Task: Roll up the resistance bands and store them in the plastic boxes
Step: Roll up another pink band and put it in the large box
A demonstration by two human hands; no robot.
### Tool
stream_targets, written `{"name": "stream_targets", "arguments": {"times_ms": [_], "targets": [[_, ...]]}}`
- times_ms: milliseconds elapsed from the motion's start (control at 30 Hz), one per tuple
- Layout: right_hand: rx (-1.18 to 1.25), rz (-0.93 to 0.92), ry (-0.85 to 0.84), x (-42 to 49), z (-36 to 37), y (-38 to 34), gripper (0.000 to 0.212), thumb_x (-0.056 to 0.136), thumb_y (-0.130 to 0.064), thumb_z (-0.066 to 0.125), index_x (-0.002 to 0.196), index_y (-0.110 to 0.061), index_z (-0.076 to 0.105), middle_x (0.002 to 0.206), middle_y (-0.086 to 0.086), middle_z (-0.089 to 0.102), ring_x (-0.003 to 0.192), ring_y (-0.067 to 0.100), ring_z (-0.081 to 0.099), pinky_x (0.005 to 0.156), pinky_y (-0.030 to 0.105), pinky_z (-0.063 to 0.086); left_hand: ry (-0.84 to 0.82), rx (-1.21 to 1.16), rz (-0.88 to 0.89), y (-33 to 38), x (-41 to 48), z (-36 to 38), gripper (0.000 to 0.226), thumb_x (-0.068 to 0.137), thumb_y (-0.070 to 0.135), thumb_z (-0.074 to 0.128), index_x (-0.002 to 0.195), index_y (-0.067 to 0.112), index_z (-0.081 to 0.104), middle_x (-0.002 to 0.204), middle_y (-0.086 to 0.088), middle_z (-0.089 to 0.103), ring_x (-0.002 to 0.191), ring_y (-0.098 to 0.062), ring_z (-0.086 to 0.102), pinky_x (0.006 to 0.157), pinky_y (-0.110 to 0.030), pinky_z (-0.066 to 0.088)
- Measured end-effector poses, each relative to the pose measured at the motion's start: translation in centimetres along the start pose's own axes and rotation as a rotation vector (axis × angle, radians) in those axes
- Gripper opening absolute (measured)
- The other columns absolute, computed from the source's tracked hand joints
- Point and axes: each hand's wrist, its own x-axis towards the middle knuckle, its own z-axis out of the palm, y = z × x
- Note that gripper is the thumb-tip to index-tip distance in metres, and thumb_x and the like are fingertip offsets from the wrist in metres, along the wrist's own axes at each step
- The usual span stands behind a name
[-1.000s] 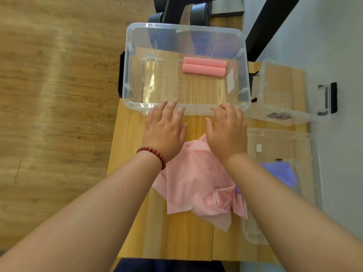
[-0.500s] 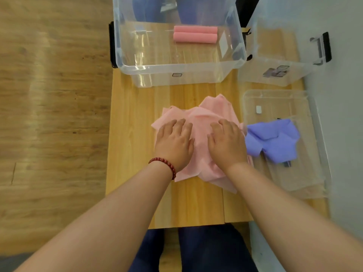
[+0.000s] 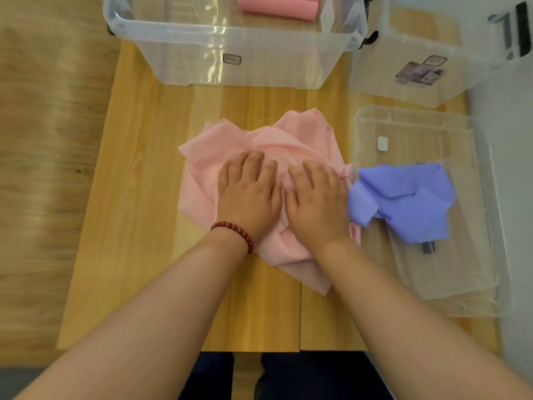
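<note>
Two flat palms, left hand (image 3: 249, 194), right hand (image 3: 317, 200), press pink band (image 3: 202, 157); wooden table (image 3: 144, 203), plank floor (image 3: 43, 168).

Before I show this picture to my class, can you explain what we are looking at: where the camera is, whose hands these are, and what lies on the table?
There is no machine here: a person wears one camera on the head, looking down at their own arms. The left hand, with a red bead bracelet at the wrist, and the right hand lie flat, side by side, pressing on a crumpled pink resistance band on the wooden table. Neither hand grips anything. To the right, a crumpled purple resistance band lies across a shallow clear plastic tray. At the far edge stands a large clear plastic box holding rolled pink bands, with a smaller clear plastic box beside it.
</note>
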Motion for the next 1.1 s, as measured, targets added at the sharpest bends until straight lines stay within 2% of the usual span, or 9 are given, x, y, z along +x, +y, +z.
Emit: {"name": "stream_targets", "arguments": {"times_ms": [100,467,600,767,933,1100], "targets": [[0.046,0.000,0.031,-0.3,0.6,0.2,0.040,0.094,-0.036,0.042,0.116,-0.015,0.068,0.123,0.014,0.063,0.109,0.039,0.058,0.091,0.046,0.041,0.085,0.006,0.020,-0.4,-0.1,1.0,0.043,0.093,0.038,0.043,0.125,0.015,0.059,0.136,-0.011,0.052,0.129,-0.034,0.039,0.109,-0.047,0.024],[0.082,-0.031,0.153,-0.8,1.9,0.3,0.039,0.091,-0.034,0.043,0.109,-0.013,0.070,0.116,0.014,0.066,0.102,0.039,0.059,0.087,0.045,0.045,0.207,0.046,0.052,-0.8,-0.3,2.5,0.045,0.090,0.042,0.037,0.115,0.015,0.065,0.128,-0.010,0.058,0.121,-0.035,0.048,0.105,-0.046,0.032],[0.100,-0.053,0.148,-1.0,1.9,0.4,0.045,0.090,-0.035,0.037,0.111,-0.012,0.070,0.117,0.014,0.065,0.103,0.039,0.058,0.087,0.046,0.045,0.261,0.051,0.081,-1.2,-0.3,3.0,0.041,0.091,0.041,0.040,0.110,0.016,0.066,0.124,-0.009,0.060,0.117,-0.034,0.050,0.101,-0.044,0.034],[0.070,-0.091,0.172,-1.2,1.9,0.6,0.044,0.090,-0.033,0.037,0.110,-0.012,0.069,0.116,0.014,0.065,0.101,0.040,0.056,0.087,0.045,0.045,0.279,0.062,0.088,-1.2,-0.5,3.1,0.057,0.089,0.047,0.023,0.114,0.018,0.065,0.128,-0.006,0.058,0.121,-0.032,0.048,0.101,-0.044,0.034],[-0.028,-0.093,0.088,-1.7,1.3,0.4,0.032,0.099,-0.026,0.042,0.122,-0.014,0.061,0.124,0.011,0.056,0.110,0.036,0.048,0.092,0.042,0.036,0.288,0.092,0.106,-1.1,-1.0,3.0,0.061,0.089,0.047,0.018,0.118,0.018,0.063,0.130,-0.005,0.056,0.122,-0.030,0.046,0.101,-0.042,0.035],[-0.070,-0.065,0.036,-2.4,0.5,-0.3,0.030,0.102,-0.027,0.038,0.123,-0.016,0.056,0.130,0.008,0.051,0.117,0.033,0.044,0.092,0.040,0.034,0.273,0.134,0.101,-0.7,-1.5,2.8,0.043,0.099,0.039,0.033,0.120,0.016,0.062,0.127,-0.006,0.057,0.117,-0.030,0.048,0.097,-0.041,0.036]]}}
